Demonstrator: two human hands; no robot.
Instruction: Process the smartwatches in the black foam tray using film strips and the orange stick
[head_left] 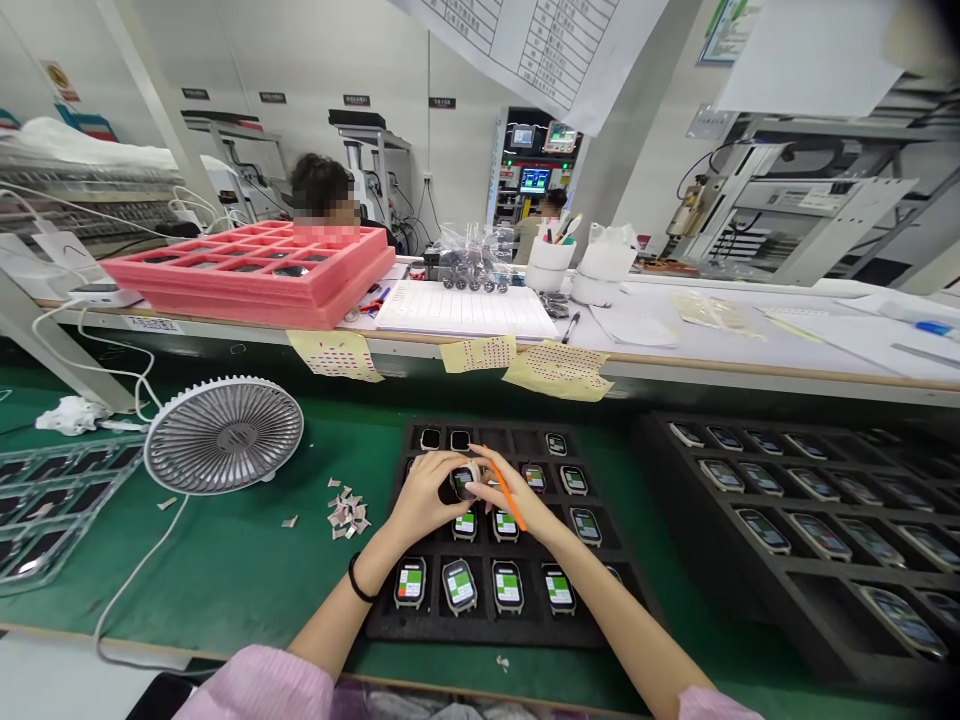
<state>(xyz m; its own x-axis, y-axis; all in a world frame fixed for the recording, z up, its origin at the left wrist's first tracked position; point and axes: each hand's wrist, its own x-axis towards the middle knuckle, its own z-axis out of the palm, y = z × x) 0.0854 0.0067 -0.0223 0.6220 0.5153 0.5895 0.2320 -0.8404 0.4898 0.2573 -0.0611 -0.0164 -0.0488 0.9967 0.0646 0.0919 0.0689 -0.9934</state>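
My left hand (426, 498) is closed around a smartwatch case (464, 483) without a strap, held just above the black foam tray (480, 627). From the other side my right hand (521, 505) meets it, fingertips at the watch's edge. A slim orange stick (504, 488) is tucked in my right hand, slanting across the fingers; its exact kind is unclear. Around and below my hands, several watches lie in the tray's pockets, such as one with a green and white screen (508, 587). Two dark-screened watches (460, 440) lie in the back row. My hands hide some middle pockets.
A grey fan (225, 437) stands left, near small peeled scraps (349, 512) and a clear plastic tray (67, 500). A second black tray of watches (810, 590) is at right. Above, a shelf carries a pink foam tray (330, 300) and papers (465, 308).
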